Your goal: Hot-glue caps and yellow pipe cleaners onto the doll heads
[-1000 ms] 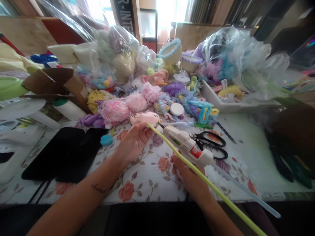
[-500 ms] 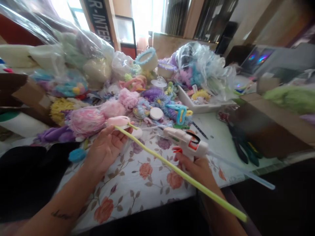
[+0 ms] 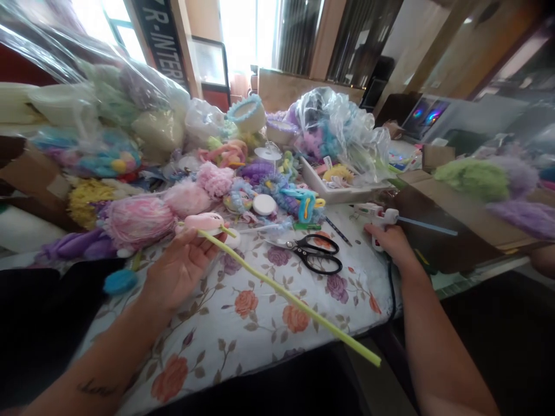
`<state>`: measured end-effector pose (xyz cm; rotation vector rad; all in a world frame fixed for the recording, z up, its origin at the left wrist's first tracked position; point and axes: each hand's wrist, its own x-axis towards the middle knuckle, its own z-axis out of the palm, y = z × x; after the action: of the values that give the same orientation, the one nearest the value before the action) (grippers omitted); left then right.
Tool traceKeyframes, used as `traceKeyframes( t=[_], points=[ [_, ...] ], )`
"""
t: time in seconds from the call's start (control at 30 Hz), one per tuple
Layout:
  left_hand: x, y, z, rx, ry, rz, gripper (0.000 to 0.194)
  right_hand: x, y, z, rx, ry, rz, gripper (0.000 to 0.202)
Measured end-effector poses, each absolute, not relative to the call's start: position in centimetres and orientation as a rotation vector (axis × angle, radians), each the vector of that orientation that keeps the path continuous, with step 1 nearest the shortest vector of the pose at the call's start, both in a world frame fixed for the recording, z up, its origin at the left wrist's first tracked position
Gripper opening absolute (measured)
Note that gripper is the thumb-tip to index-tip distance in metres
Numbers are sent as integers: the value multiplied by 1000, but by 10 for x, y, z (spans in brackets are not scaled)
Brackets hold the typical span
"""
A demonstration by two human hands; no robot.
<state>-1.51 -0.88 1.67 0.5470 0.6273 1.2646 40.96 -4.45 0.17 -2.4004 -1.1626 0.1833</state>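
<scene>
My left hand (image 3: 173,274) is closed on a small pink and white piece (image 3: 203,221), palm up, with the fingers beneath it. From that piece a long yellow-green stick (image 3: 284,287) slants down to the right across the tablecloth. Over at the right, my right hand (image 3: 393,241) grips the handle of a white hot glue gun (image 3: 381,216), its nozzle pointing left. A translucent glue stick (image 3: 427,225) pokes out of the gun's back end. Black-handled scissors (image 3: 318,255) lie between my two hands.
A floral cloth (image 3: 255,346) covers the table. Pink yarn (image 3: 139,221), fluffy pieces and plastic bags crowd the back. A white tray (image 3: 342,195) stands behind the pencil (image 3: 338,231). On the right is a cardboard box (image 3: 451,216) beside green fluff (image 3: 472,178).
My right hand has carried the glue gun right and away from me, uncovering the scissors. My left hand still holds the pink piece and stick; the view has shifted slightly right.
</scene>
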Motion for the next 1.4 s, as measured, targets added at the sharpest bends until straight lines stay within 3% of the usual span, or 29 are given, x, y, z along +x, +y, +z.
traceKeyframes(
  t=[0.2, 0.3, 0.33, 0.5, 0.57, 0.8, 1.1, 1.4],
  points=[
    [-16, -5, 8, 602, 630, 1270, 10, 375, -83, 26, -2655, -1256, 76, 43],
    [-17, -5, 3, 621, 661, 1262, 14, 341, -103, 40, -2543, -1440, -115, 35],
    [-17, -6, 2, 631, 664, 1257, 15, 327, -107, 44, -2335, -1548, -74, 30],
    [-17, -8, 1, 720, 644, 1270, 18, 257, -92, 59, -1533, -2005, 772, 32],
    [-17, -9, 1, 741, 650, 1285, 17, 230, -79, 61, -1398, -2043, 839, 32],
    [-18, -9, -1, 824, 617, 1291, 23, 164, -60, 39, -1242, -1807, 1119, 28],
    [-17, -9, -5, 805, 610, 1227, 16, 148, -51, -1, -1053, -1147, 1600, 21],
    [-16, -10, -5, 751, 605, 1191, 15, 140, -49, 4, -918, -912, 1541, 21]
  ],
)
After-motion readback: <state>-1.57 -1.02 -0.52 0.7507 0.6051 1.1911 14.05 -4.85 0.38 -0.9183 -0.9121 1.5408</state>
